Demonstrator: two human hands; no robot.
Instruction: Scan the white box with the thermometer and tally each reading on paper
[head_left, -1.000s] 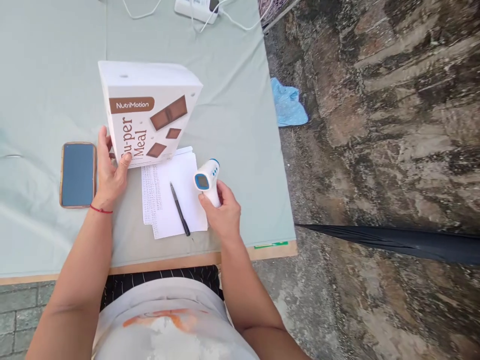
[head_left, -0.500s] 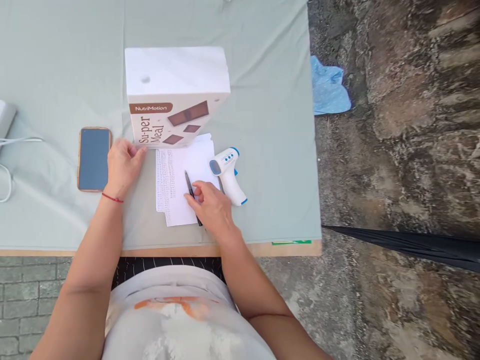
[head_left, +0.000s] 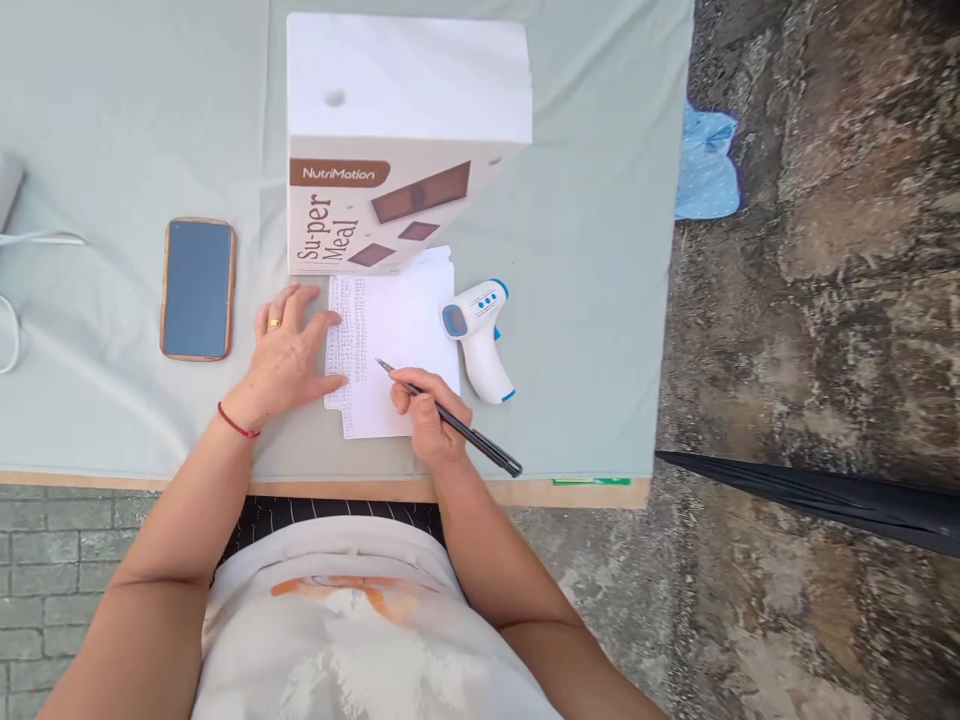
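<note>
Pen (head_left: 487,446) slants over paper (head_left: 409,320); right hand (head_left: 436,418) pinches it between fingers (head_left: 421,380); left hand (head_left: 285,362), fingers spread, touches paper's edge.

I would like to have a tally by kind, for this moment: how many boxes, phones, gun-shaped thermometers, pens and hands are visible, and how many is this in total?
Box: 1
Phone: 1
Gun-shaped thermometer: 1
Pen: 1
Hands: 2 (left hand, right hand)
Total: 6
</note>
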